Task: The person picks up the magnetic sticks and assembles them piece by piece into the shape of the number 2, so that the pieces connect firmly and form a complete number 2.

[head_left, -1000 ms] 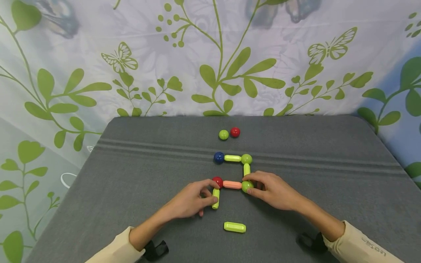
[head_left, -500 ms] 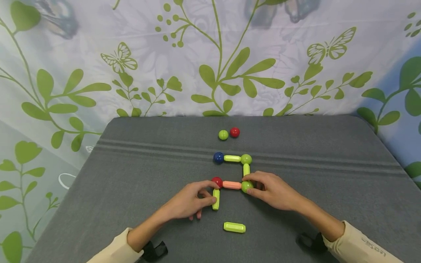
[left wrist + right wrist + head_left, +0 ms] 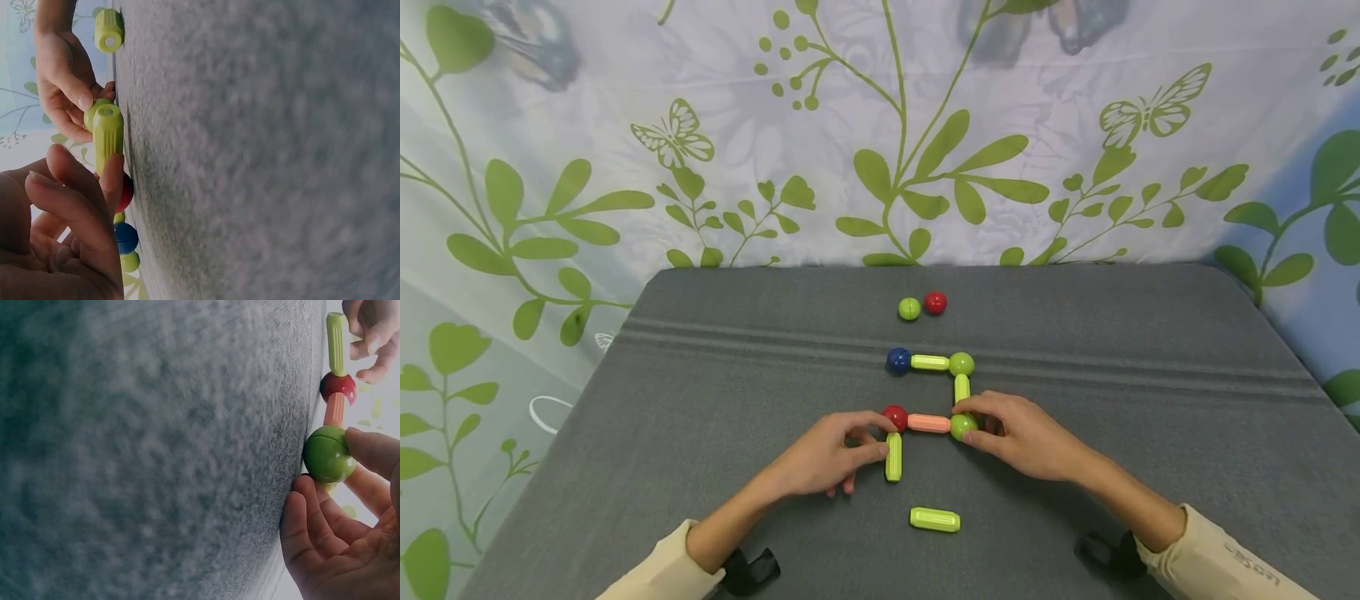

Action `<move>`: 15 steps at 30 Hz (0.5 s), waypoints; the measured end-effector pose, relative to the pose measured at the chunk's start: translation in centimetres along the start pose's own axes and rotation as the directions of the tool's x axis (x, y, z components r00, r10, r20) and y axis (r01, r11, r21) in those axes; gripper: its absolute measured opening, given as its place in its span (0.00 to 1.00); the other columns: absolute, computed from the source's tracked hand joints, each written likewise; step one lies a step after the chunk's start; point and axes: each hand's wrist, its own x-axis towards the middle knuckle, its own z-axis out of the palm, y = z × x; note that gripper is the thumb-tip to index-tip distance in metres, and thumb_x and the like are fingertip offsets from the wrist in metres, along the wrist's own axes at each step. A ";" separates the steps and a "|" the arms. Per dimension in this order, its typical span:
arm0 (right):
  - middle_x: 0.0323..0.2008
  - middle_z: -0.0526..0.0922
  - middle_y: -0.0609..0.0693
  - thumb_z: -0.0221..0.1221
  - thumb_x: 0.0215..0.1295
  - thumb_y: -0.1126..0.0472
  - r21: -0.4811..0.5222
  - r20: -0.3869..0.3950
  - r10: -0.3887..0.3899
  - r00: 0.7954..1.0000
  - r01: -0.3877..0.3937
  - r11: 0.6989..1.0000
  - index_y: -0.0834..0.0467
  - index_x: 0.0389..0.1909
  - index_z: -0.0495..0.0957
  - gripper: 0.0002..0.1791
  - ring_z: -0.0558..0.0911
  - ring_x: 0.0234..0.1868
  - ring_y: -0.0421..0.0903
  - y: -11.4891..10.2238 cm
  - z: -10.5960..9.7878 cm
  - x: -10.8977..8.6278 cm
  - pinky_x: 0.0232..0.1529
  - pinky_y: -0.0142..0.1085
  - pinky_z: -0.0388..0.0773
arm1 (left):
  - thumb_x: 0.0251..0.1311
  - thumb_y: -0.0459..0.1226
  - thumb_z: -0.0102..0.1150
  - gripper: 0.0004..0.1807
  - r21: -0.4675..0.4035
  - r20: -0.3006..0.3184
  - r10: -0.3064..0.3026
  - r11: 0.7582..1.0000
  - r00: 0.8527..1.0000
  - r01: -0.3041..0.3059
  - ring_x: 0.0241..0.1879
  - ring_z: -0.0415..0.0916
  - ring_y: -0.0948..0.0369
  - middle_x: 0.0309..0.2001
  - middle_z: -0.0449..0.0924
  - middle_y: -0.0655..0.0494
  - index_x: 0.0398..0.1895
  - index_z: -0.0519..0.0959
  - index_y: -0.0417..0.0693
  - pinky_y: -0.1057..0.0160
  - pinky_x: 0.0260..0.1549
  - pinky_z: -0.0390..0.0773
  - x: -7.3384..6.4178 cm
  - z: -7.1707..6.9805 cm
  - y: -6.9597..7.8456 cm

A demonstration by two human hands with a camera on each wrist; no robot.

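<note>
My right hand [image 3: 1026, 437] pinches a green ball [image 3: 962, 427] between thumb and fingers at the shape's near right corner. From that ball an orange rod [image 3: 929, 423] runs left to a red ball [image 3: 894, 418]. A yellow-green rod [image 3: 893, 457] joins the red ball and points toward me. My left hand [image 3: 831, 454] is beside this rod, a fingertip at its joint with the ball and the thumb near its side. In the right wrist view, the left hand's [image 3: 378, 340] fingers are loosely bent beside the rod [image 3: 337, 344].
Another yellow-green rod [image 3: 962, 388] leads back to a far green ball [image 3: 962, 364], then a rod [image 3: 930, 362] and a blue ball [image 3: 898, 360]. Loose green [image 3: 909, 308] and red balls [image 3: 935, 302] lie behind. A loose rod [image 3: 935, 520] lies in front on the grey table [image 3: 715, 400].
My left thumb has eased back from the side of the yellow-green rod, whose near end has shifted slightly right and toward me. The right hand keeps its hold on the green ball.
</note>
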 end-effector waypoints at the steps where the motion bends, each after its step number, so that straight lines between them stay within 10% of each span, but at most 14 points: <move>1: 0.38 0.78 0.40 0.61 0.70 0.56 0.000 0.001 0.001 1.000 -0.001 1.000 0.55 0.56 0.79 0.17 0.75 0.32 0.38 0.0 0.0 0.0 0.32 0.34 0.74 | 0.70 0.40 0.57 0.15 -0.002 -0.008 0.011 1.000 1.000 -0.011 0.12 0.71 0.61 0.32 0.83 0.56 0.58 0.78 0.53 0.63 0.08 0.70 0.0 -0.1 0.0; 15: 0.37 0.78 0.40 0.62 0.69 0.57 0.000 0.011 0.022 1.000 -0.022 1.000 0.55 0.56 0.79 0.16 0.75 0.31 0.38 0.0 0.0 0.1 0.31 0.34 0.74 | 0.70 0.39 0.58 0.15 -0.051 -0.114 0.079 0.995 0.990 -0.085 0.15 0.66 0.61 0.34 0.80 0.45 0.55 0.79 0.45 0.63 0.11 0.68 1.9 -1.1 0.9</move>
